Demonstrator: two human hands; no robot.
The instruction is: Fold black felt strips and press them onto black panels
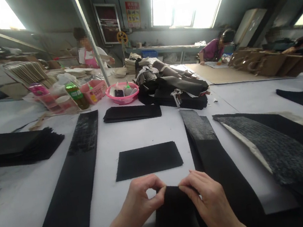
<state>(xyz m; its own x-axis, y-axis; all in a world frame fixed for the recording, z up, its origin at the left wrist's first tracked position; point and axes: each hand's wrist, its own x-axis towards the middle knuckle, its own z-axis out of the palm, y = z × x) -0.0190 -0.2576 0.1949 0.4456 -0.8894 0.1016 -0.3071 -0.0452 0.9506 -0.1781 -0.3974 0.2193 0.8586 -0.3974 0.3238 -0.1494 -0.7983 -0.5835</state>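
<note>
A black strip of material hangs down over the near table edge. My left hand pinches its upper left corner between thumb and forefinger. At the upper right corner, my right hand pinches it the same way, so the top edge runs straight between both hands. Just beyond them a black rectangular piece lies flat. To the right are long black strips, their far ends coated with something shiny. Another long black strip stretches along the left, also shiny near its far end.
A stack of black pieces lies farther back, before a pink basin of small items. Dark material is heaped beside it. More black pieces are piled at left. Co-workers sit at the far tables. A thin pole rises behind the basin.
</note>
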